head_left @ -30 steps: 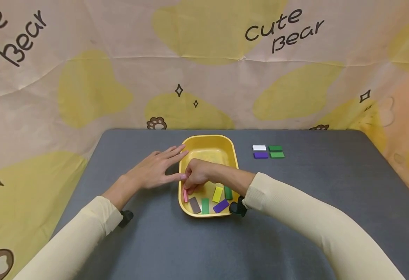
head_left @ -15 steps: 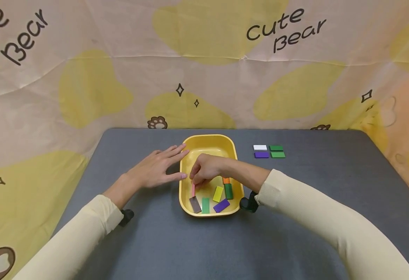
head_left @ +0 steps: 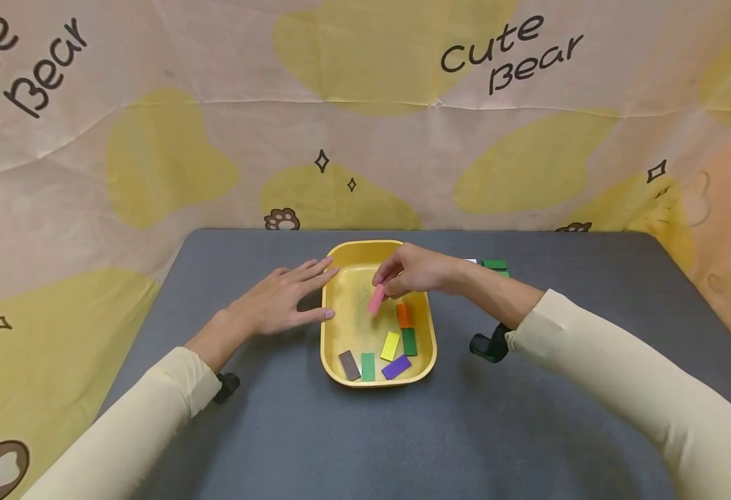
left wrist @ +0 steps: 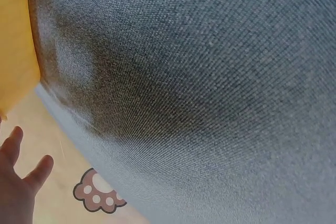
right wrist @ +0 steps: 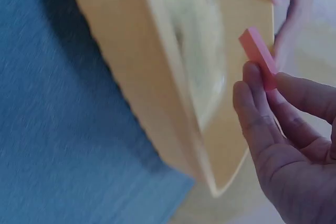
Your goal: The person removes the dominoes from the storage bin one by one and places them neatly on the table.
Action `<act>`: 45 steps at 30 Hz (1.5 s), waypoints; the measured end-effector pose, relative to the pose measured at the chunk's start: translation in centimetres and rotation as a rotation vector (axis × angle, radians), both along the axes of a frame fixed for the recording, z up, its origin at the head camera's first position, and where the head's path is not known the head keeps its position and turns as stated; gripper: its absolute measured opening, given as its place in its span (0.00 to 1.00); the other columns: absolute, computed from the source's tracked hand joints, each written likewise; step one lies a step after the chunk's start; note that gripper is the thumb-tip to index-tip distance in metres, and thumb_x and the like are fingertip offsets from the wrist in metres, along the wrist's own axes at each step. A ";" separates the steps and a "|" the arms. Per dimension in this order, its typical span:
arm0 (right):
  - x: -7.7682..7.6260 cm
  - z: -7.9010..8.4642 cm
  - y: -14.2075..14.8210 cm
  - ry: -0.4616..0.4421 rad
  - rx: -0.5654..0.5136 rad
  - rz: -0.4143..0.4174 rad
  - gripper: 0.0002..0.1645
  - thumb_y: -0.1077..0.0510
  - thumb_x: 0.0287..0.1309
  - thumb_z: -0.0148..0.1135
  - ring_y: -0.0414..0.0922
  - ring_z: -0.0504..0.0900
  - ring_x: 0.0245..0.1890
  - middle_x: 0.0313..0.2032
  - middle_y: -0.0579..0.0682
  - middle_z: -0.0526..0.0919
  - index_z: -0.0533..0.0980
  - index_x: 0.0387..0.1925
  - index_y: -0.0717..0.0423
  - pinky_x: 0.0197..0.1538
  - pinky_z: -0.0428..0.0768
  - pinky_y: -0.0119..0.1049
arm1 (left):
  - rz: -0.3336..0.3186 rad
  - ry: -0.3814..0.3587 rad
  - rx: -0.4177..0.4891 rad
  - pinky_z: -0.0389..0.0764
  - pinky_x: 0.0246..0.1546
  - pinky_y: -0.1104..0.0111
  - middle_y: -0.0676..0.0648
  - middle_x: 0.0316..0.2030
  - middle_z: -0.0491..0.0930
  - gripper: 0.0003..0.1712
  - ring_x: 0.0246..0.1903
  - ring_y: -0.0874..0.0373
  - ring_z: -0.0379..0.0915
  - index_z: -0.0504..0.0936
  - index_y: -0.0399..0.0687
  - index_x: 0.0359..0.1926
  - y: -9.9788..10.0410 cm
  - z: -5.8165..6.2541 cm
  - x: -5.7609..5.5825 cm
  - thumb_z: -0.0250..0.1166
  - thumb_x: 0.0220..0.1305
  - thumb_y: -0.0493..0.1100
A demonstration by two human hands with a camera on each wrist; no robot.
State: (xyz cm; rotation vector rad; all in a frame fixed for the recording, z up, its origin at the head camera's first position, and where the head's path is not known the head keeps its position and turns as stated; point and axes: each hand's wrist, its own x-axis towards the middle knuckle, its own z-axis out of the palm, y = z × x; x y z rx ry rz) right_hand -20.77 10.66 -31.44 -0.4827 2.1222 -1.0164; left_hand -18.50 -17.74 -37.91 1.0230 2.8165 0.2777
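Observation:
My right hand (head_left: 418,269) pinches a pink domino-like block (head_left: 375,300) between thumb and fingertips, over the yellow tray (head_left: 331,361). In the right wrist view the pink block (right wrist: 258,56) points up from the fingertips, above the tray's wall. My left hand (head_left: 284,298) has its fingers spread, fingertips at the tray's left rim. Inside the tray lie an orange block (head_left: 404,316), a dark green block (head_left: 409,342), a yellow block (head_left: 390,346), a purple block (head_left: 397,367), a teal-green block (head_left: 367,367) and a grey-brown block (head_left: 349,365).
Beyond my right wrist, on the grey table (head_left: 315,444), are a dark green block (head_left: 494,264) and a partly hidden white block (head_left: 471,261). My forearm covers others there. A printed cloth (head_left: 365,125) hangs behind the table's far edge.
My right hand has lifted the pink block from the tray's left side and carried it right and away from me. The orange block is now uncovered. My left hand stays at the rim.

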 end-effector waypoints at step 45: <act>0.8 -6.2 16.0 0.275 -0.048 -0.308 0.22 0.62 0.64 0.65 0.53 0.77 0.47 0.50 0.62 0.82 0.77 0.58 0.67 0.45 0.79 0.29 | -0.004 -0.004 0.020 0.59 0.66 0.42 0.52 0.78 0.46 0.49 0.76 0.46 0.47 0.54 0.55 0.79 0.1 0.2 0.2 0.49 0.67 0.75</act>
